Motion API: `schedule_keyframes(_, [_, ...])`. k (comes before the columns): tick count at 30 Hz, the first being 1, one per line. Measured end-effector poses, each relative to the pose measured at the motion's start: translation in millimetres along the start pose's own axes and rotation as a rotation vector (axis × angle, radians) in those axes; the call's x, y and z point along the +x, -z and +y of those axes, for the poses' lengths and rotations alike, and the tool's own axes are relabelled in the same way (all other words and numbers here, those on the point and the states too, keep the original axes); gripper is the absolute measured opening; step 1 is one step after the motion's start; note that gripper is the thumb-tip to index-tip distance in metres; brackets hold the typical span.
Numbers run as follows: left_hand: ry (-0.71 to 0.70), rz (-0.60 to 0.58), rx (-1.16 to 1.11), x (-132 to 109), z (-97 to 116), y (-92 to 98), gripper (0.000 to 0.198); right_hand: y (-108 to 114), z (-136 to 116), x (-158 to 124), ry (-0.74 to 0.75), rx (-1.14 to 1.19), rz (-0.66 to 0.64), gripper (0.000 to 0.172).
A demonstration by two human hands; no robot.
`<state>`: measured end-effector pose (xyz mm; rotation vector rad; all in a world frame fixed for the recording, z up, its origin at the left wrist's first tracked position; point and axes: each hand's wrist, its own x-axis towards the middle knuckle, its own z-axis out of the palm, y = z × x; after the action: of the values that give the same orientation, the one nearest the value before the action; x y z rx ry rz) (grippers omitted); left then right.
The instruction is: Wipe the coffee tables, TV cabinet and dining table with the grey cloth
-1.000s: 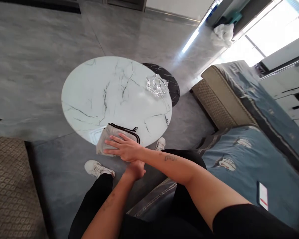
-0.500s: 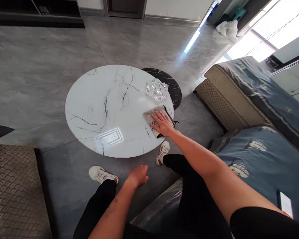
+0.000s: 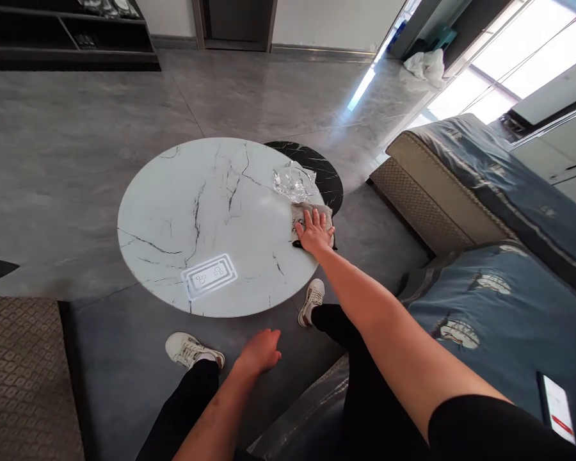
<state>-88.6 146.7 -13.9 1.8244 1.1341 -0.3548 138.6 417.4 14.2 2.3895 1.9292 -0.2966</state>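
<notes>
My right hand (image 3: pixel 315 232) presses flat, fingers spread, on a folded grey cleaning cloth (image 3: pixel 328 221) with black edging, at the right rim of a round white marble tabletop (image 3: pixel 196 224). Just beyond my fingertips lies a clear glass ashtray (image 3: pixel 294 182), close to the cloth. My left hand (image 3: pixel 262 351) hangs loosely in front of the table's near edge, above my left shoe (image 3: pixel 192 350). It holds nothing and touches nothing on the table.
A lower black marble table (image 3: pixel 327 179) sits partly under the white one. To the right stands a sofa with a blue cover (image 3: pixel 499 326), and a phone (image 3: pixel 558 408) lies on it. A patterned rug (image 3: pixel 24 390) lies at lower left, on a grey tiled floor.
My right hand has carried the cloth from the table's near edge across to the far right, beside the ashtray. My left hand has dropped slightly away from the table.
</notes>
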Motion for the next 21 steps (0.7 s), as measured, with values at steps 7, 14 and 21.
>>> schedule_keyframes(7, [0.020, -0.060, 0.028, 13.9, 3.6, 4.9, 0.057, -8.9, 2.4, -68.5, 0.201, 0.002, 0.001, 0.076])
schedule_keyframes(14, [-0.044, 0.192, -0.855, 15.2, 26.4, 47.4, 0.050, -4.8, 12.5, -88.3, 0.315, 0.181, 0.029, 0.074])
schedule_keyframes(21, [0.103, 0.712, -1.247, 125.5, 119.6, 250.2, 0.039, 4.0, 29.7, -87.2, 0.415, 0.341, -0.004, 0.076])
